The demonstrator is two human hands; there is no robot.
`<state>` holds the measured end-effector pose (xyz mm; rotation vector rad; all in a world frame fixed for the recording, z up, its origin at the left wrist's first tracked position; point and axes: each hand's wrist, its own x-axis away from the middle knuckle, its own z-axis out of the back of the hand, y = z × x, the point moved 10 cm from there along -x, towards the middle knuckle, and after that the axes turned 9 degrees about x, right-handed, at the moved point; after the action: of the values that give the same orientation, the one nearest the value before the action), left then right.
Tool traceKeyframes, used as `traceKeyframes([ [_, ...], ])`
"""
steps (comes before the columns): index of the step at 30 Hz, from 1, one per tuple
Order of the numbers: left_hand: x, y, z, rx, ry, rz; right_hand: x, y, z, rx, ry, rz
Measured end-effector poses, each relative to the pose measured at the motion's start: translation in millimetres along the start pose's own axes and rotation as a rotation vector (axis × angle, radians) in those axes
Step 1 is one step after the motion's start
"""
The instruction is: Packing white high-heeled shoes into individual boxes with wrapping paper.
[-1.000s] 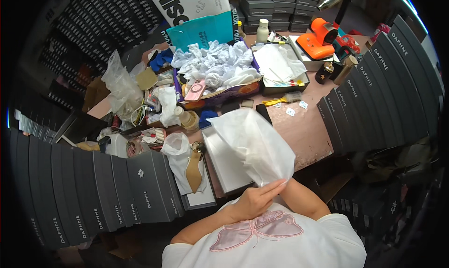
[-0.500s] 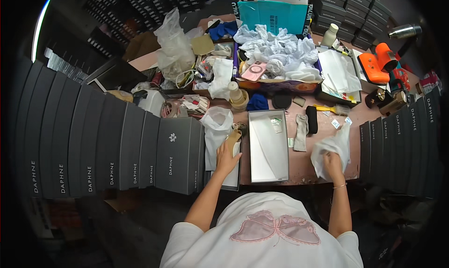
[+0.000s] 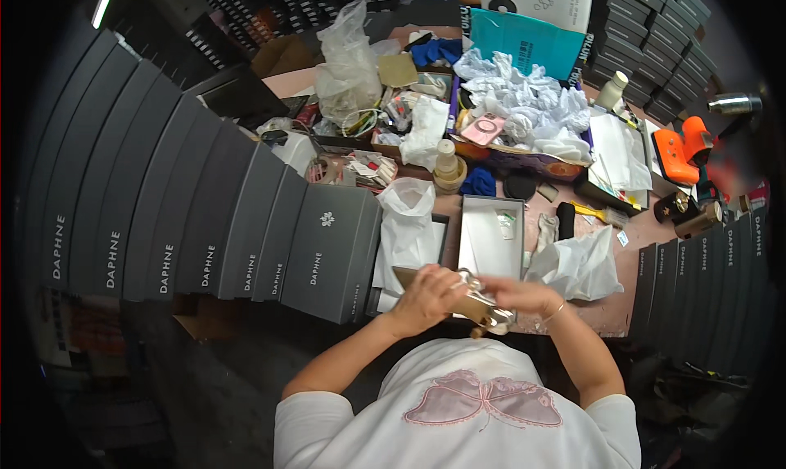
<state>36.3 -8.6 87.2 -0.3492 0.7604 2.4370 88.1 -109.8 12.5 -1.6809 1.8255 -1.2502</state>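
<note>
In front of my chest, a tan shoe with shiny gold-toned parts is between my hands. My left hand is wrapped round it from the left, and a flat tan part sticks out beyond the fingers. From the right, my right hand reaches across its shiny parts; motion smears these fingers. Just beyond lies an open shoebox with a white inside. A white bag lies over another open box to its left. Crumpled white wrapping rests on the table to the right.
Dark shoeboxes line the left side; more stand at right. Behind the work area are a bin of crumpled white paper, a pink phone, a bottle, a yellow-handled brush and an orange tool.
My left hand has lifted the shoe from the left box toward my chest. My right hand has let go of the white wrapping and moved left to the shoe. The view has shifted.
</note>
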Motion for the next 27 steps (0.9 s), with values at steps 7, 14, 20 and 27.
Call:
traceKeyframes([
  [7,17.5,-161.7,7.4,0.453,0.044,0.852,50.2,35.8,6.6,-0.259,0.151,0.093],
  [14,17.3,-240.4,-38.0,0.205,0.412,0.807,71.6,-6.1,0.7,-0.107,0.429,0.23],
  [20,26.7,-76.2,4.3,0.163,0.496,0.461,23.7,-19.6,-19.6,-0.106,0.255,-0.03],
  [27,156.8,-49.6,-6.4,0.035,0.671,0.809,-38.6,32.1,0.9,0.559,0.332,-0.058],
])
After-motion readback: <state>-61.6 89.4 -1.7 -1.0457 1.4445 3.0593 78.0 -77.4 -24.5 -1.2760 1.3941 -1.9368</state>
